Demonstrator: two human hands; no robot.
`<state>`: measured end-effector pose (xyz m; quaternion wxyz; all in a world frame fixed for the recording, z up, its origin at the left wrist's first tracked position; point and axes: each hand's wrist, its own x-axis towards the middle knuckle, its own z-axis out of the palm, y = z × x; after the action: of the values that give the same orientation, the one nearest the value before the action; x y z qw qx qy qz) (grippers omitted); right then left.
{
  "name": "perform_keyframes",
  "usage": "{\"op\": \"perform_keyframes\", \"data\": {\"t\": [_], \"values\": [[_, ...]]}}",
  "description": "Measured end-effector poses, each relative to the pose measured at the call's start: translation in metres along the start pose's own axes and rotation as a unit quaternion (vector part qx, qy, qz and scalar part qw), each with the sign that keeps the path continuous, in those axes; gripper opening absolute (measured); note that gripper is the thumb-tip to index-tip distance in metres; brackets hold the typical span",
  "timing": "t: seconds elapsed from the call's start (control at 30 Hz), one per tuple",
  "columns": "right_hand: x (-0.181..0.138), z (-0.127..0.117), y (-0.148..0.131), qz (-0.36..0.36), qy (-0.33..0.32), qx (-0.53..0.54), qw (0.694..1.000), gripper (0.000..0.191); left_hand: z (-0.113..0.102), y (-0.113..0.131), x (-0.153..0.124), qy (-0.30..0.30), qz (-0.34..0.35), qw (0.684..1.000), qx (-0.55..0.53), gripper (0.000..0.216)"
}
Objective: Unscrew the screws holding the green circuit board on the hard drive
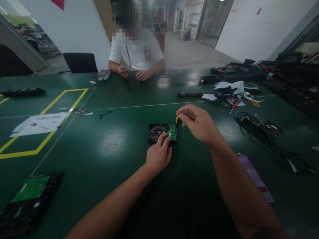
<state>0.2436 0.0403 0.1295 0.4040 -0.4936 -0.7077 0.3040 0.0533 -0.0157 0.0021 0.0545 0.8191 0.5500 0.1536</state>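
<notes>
A black hard drive (155,132) with a green circuit board lies on the green table in front of me. My left hand (159,154) steadies it, fingertips on the board and thumb by the near right edge. Above the drive's right end, my right hand (195,121) pinches a small yellow-and-black piece (177,119) between thumb and fingers. Its black lower part reaches down to the drive's right edge; I cannot tell its exact kind or whether it touches.
At near left lies another drive (31,189); a phone (254,176) sits by my right forearm. Black cables (264,136) surround another drive at right. Behind are a screwdriver (233,105) and a dark cylindrical tool (190,94). A person (139,53) sits opposite, hands at the table edge.
</notes>
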Motion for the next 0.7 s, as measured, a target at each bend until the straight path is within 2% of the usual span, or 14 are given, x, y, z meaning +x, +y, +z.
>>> {"op": "perform_keyframes", "data": {"t": [0.17,0.3,0.43,0.53,0.7], "values": [[-0.0008,0.0052,0.0020,-0.002,0.072,-0.106,0.992,0.031,0.0014,0.0004,0.0001,0.003,-0.003,1.000,0.003,0.050],[-0.0010,0.0069,0.0018,-0.013,0.122,-0.183,0.976,0.026,0.0011,0.0006,0.0002,0.001,-0.002,1.000,0.006,0.050],[-0.0014,0.0061,0.0019,-0.048,0.107,-0.192,0.974,0.015,0.0000,0.0008,0.0003,0.001,-0.001,1.000,0.005,0.049],[-0.0011,0.0059,0.0031,-0.069,0.093,-0.169,0.979,0.015,-0.0004,0.0005,0.0003,0.003,-0.001,1.000,0.004,0.047],[0.0002,0.0066,0.0040,-0.081,0.109,-0.177,0.975,0.012,0.0000,-0.0004,0.0002,-0.005,-0.002,1.000,0.003,0.048]]}}
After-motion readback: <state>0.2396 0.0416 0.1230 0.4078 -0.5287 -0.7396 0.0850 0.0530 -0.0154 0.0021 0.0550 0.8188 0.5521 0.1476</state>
